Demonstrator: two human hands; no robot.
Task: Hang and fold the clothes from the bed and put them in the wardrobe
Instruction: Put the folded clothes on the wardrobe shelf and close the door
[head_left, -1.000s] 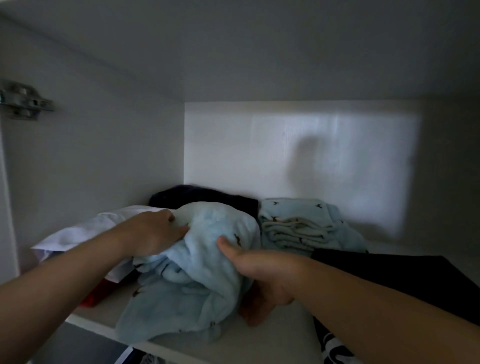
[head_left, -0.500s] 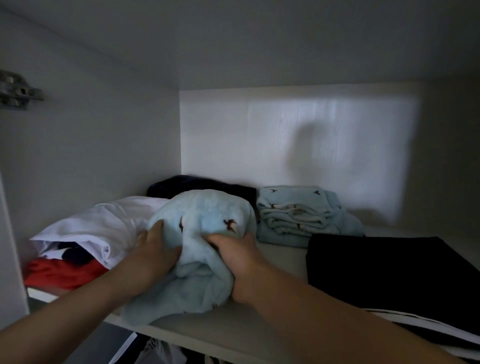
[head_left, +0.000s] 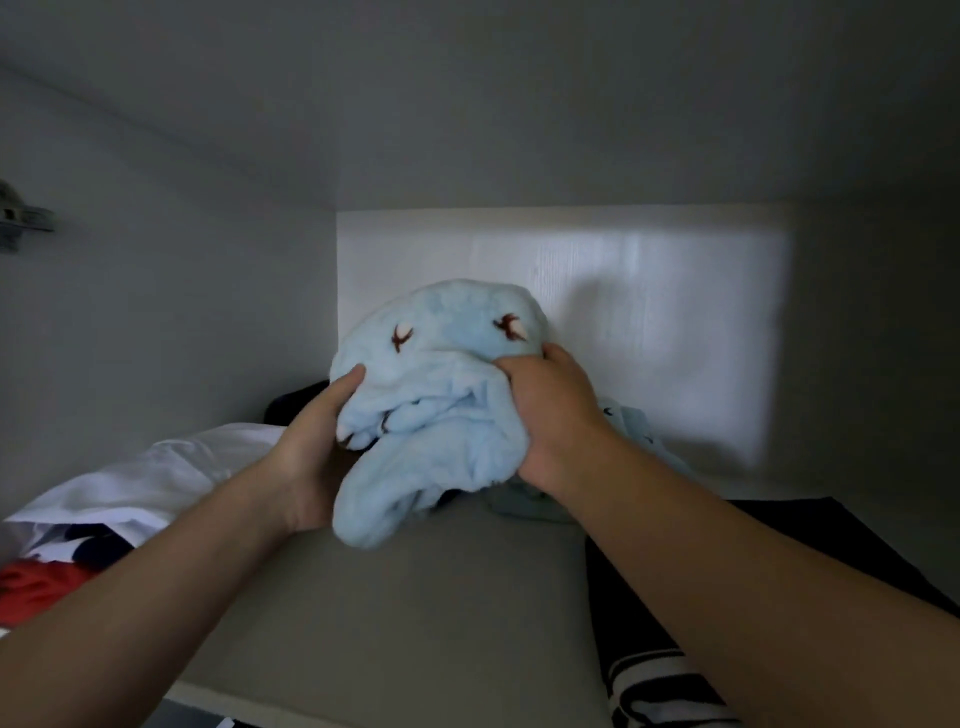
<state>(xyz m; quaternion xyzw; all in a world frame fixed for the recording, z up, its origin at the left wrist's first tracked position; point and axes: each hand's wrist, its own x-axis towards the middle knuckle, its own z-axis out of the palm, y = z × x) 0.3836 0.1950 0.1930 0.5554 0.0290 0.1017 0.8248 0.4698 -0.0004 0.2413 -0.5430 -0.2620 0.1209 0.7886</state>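
A bundled light blue fleece garment (head_left: 441, 395) with small brown bird marks is held up above the wardrobe shelf (head_left: 415, 597), in front of the back wall. My left hand (head_left: 317, 441) grips its lower left side from below. My right hand (head_left: 550, 410) clutches its right side, fingers dug into the fabric. A loose fold hangs down between my wrists.
A white garment (head_left: 156, 478) lies on a pile at the left, over red cloth (head_left: 36, 587). A dark garment (head_left: 291, 405) sits behind it. A matching light blue folded piece (head_left: 639, 431) lies behind my right arm. A black garment with white stripes (head_left: 779, 561) lies at the right.
Both hands have lifted the blue bundle off the shelf and carried it up and back toward the rear wall. The shelf surface in front now shows.
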